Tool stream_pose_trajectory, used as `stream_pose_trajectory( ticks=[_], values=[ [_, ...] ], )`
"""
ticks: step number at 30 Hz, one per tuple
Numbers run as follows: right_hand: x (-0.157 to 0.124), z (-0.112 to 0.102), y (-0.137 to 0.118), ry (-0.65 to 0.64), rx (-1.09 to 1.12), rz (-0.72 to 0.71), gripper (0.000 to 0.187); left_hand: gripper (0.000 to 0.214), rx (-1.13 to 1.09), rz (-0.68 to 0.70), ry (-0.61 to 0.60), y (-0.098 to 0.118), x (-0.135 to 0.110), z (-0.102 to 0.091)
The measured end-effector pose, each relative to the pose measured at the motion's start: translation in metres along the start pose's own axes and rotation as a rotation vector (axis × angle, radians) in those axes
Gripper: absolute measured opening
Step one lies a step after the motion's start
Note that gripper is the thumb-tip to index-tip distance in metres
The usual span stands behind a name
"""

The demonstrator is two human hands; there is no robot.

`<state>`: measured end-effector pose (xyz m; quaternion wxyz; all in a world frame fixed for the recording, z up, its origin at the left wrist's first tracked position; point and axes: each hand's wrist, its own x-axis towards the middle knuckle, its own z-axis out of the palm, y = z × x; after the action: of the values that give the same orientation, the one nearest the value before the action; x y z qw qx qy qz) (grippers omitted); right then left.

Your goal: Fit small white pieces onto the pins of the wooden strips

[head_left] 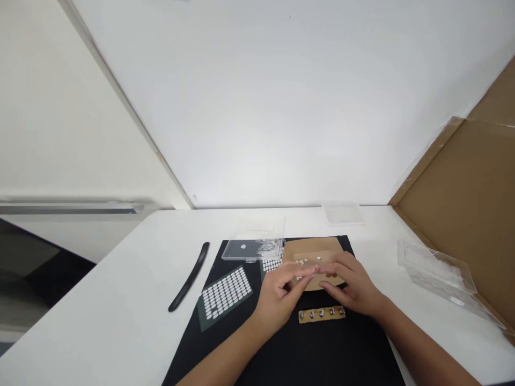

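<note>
My left hand (279, 292) is closed, its thumb and fingers pinched together at the tips; whatever is between them is too small to make out. My right hand (351, 282) meets those fingertips from the right, fingers stretched out and thumb held apart below. Both hover over a brown card (333, 246) with small white pieces (306, 261) scattered on it. Just below lies a tan strip (326, 316) bearing several shiny round metal studs. Left of my left hand is a dark green sheet of white oval stickers (226, 292); a second such sheet (272, 262) is partly hidden.
A black mat (322, 354) covers the white table's middle. On its far edge stands an open clear case (251, 249) with clear slivers inside. A curved black file (189, 277) lies left. Clear containers (436, 268) stand right, beside cardboard (466, 203); a clear lid (343, 213) lies near the wall.
</note>
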<state>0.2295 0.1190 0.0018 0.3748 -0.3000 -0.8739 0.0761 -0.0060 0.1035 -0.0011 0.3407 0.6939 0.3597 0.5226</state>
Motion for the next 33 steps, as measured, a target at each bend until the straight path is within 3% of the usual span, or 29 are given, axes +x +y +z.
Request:
stream_pose_trajectory(
  ticks=[3,10,16,20,27,33],
  values=[
    [0.0,0.009,-0.006,0.042,0.075,0.049,0.021,0.015,-0.09,0.046,-0.048,0.0,0.0,0.0],
    [0.0,0.016,-0.016,0.089,0.27,0.113,0.004,0.015,-0.099,0.007,-0.077,-0.003,-0.001,0.002],
    [0.002,0.018,-0.02,0.14,0.418,0.189,0.01,0.019,-0.077,0.025,-0.127,-0.003,0.0,-0.002],
    [0.002,0.019,-0.019,0.161,0.413,0.224,0.016,0.023,-0.01,0.059,-0.155,-0.003,0.0,-0.004],
    [-0.001,0.015,-0.012,0.222,0.342,0.268,0.012,0.043,0.148,0.273,-0.185,0.0,0.001,-0.002],
    [-0.003,0.014,-0.011,0.242,0.307,0.284,0.012,0.054,0.249,0.295,-0.215,-0.004,-0.001,0.002]
  ],
)
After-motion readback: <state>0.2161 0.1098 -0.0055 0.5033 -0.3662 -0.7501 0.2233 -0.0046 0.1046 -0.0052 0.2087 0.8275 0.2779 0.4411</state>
